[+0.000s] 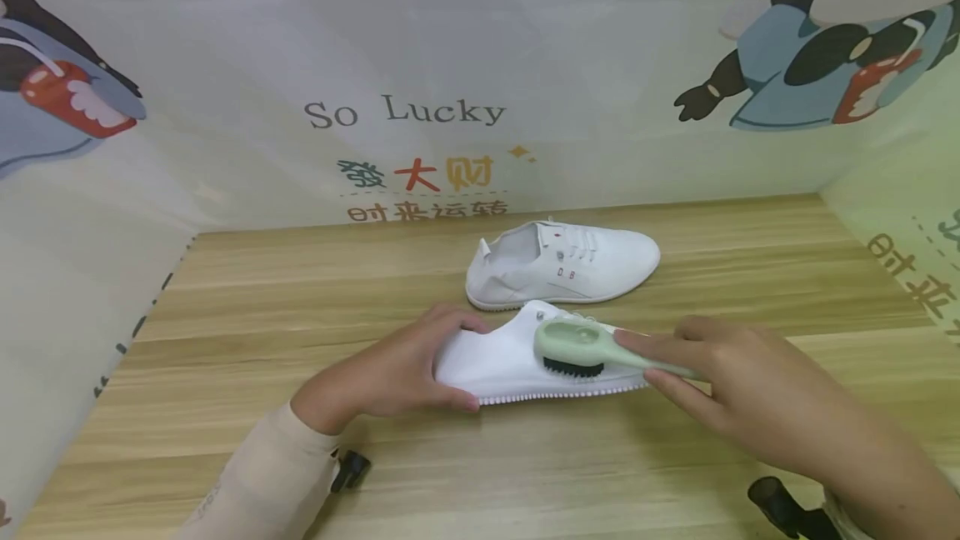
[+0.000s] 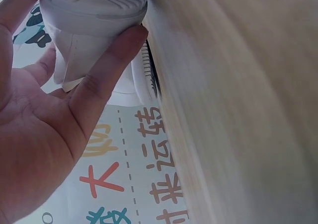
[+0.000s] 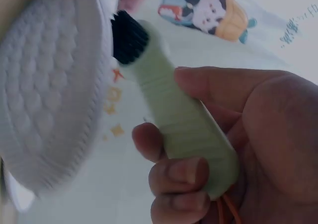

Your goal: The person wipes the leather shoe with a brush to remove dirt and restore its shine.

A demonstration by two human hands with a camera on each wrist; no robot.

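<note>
My left hand grips the heel of a white shoe, thumb at the near side of the sole. In the left wrist view the fingers wrap round the heel, and the ridged sole shows at the top. My right hand holds a pale green brush by its handle, fingers curled round it in the right wrist view. The brush's black bristles touch the near side of the shoe's upper. The textured sole of that shoe is turned toward the right wrist camera, tilted off the table.
A second white shoe stands just behind the first, toe to the right. Both are on a wood-grain table. Printed cloth with cartoon figures and lettering rises behind and at both sides. An orange cord hangs from the brush handle.
</note>
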